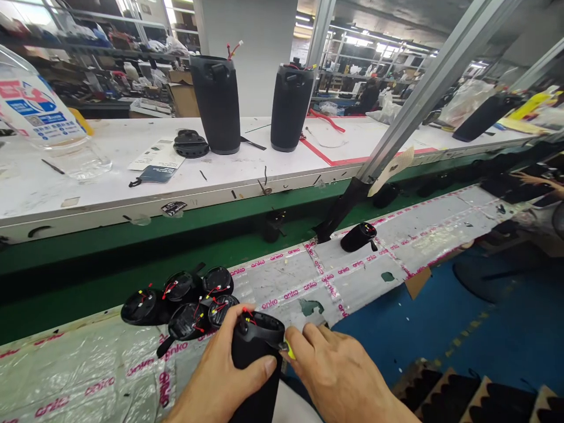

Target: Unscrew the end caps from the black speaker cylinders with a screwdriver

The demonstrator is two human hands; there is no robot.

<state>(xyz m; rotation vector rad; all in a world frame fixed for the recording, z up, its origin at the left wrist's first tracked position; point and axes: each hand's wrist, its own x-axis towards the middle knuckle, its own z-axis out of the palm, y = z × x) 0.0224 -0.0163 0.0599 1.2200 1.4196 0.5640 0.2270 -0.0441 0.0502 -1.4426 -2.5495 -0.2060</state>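
Observation:
My left hand (233, 367) is wrapped round a black cylindrical speaker housing (255, 382), its open top tilted up toward me. Red wires with small connectors (249, 317) show inside that opening, near my left fingertips. Against the right side of the rim, my right hand (332, 364) is closed on a small yellow-handled tool (289, 351). The tool's dark tip touches or nearly touches the rim; my fingers hide most of it. Just beyond my left hand, several similar black speaker housings (188, 321) stand grouped on the plastic-covered bench, with wires showing at their tops.
Another speaker housing (359, 237) lies on the taped bench (282, 282). A raised white shelf (167, 191) behind carries two upright housings (215, 108), a black round part (191, 144), a clear bottle (48, 123) and red-handled pliers (328, 120). A metal post (409, 100) rises there. A co-worker's hand (535, 181) shows far right.

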